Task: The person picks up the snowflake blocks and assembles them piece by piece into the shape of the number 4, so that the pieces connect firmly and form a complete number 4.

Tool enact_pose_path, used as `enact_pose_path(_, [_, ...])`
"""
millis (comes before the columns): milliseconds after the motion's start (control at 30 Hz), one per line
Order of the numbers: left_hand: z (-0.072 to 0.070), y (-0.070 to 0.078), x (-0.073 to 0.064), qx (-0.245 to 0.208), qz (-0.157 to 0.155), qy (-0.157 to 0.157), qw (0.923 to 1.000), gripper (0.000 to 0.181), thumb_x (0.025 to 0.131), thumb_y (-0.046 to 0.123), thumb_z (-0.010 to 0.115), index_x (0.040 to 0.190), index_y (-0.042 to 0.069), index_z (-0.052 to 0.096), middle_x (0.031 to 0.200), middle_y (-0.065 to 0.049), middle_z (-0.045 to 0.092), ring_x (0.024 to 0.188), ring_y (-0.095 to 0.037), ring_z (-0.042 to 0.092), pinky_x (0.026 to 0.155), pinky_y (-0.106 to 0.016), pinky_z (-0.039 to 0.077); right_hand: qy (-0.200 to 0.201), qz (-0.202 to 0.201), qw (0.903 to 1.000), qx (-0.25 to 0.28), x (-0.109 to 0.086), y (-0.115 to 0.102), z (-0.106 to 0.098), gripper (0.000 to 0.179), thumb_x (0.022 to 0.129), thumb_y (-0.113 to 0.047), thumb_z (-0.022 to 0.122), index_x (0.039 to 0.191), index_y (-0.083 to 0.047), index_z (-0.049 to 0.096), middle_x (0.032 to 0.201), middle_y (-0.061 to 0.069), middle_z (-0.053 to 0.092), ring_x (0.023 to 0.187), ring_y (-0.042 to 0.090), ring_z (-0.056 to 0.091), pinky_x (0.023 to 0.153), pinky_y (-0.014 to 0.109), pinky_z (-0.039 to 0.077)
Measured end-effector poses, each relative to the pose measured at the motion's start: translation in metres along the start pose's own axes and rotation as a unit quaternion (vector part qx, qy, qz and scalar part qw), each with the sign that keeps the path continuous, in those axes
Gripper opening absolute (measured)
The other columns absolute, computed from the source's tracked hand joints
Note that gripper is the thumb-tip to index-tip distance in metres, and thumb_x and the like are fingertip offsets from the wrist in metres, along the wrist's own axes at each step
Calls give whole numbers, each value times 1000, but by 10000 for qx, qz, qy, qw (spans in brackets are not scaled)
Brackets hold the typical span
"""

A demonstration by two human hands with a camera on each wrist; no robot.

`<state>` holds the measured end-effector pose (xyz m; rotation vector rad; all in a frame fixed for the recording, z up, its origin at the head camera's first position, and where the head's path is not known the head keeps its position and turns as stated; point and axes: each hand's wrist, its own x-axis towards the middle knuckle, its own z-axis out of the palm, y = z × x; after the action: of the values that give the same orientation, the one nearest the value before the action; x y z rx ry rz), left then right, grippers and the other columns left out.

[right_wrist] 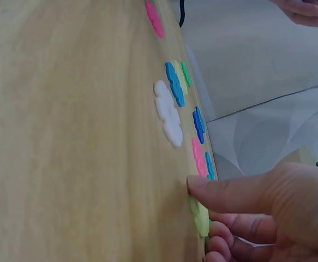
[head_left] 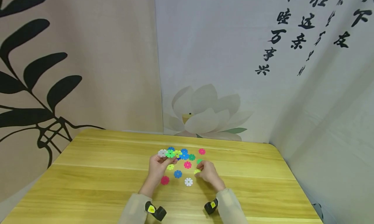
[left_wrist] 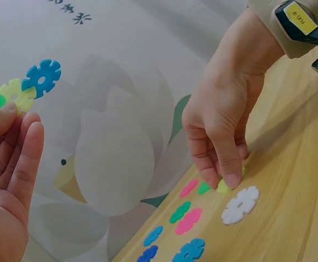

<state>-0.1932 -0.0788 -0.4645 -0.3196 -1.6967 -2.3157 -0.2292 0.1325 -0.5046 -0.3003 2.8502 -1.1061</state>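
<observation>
While the left hand (head_left: 157,167) pinches a joined chain of slotted discs (head_left: 170,153) near the centre of the head view, its other fingers stand extended. The right hand (head_left: 208,172), lower right of centre, pinches a yellow disc (left_wrist: 223,187) between thumb and fingers; whether the disc touches the tabletop (head_left: 248,175) cannot be told. For joining, grip the disc by its rim, leaving one slot exposed. Support the chain close to its end, since a long free span would probably flex. Align slots before pressing; off-axis force may loosen neighbouring joints.

Markings: each wrist mount carries a yellow label (head_left: 151,209), characters not reliably legible. Wall lettering (head_left: 275,36), upper right, includes a column reading 和睦万事兴.
</observation>
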Motion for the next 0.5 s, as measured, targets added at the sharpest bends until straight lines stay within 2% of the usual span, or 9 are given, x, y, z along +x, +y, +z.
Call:
enact_pose_path(100, [0, 1, 0, 12, 7, 0, 10000, 15, 82, -15, 59, 93, -24, 54, 76, 4, 68, 67, -9, 67, 66, -26, 59, -13, 3, 10000, 21, 0, 0, -1, 21, 68, 0, 80, 80, -1, 62, 75, 3, 56, 70, 15, 50, 61, 26, 48])
enact_pose_path(267, [1, 2, 0, -46, -32, 13, 10000, 17, 82, -15, 60, 92, -25, 52, 74, 5, 68, 66, -7, 67, 65, -25, 59, 0, -230, 9997, 93, -1, 1, -2, 18, 71, 2, 77, 71, -2, 59, 66, 0, 54, 61, 11, 48, 53, 21, 45])
enact_pose_path(500, [1, 3, 0, 50, -105, 54, 9999, 15, 82, -14, 60, 92, -23, 55, 74, 0, 69, 66, -9, 67, 66, -26, 59, 168, -357, 9992, -8, -4, 3, -4, 21, 69, 1, 79, 78, -1, 61, 74, 3, 58, 68, 13, 52, 60, 24, 49])
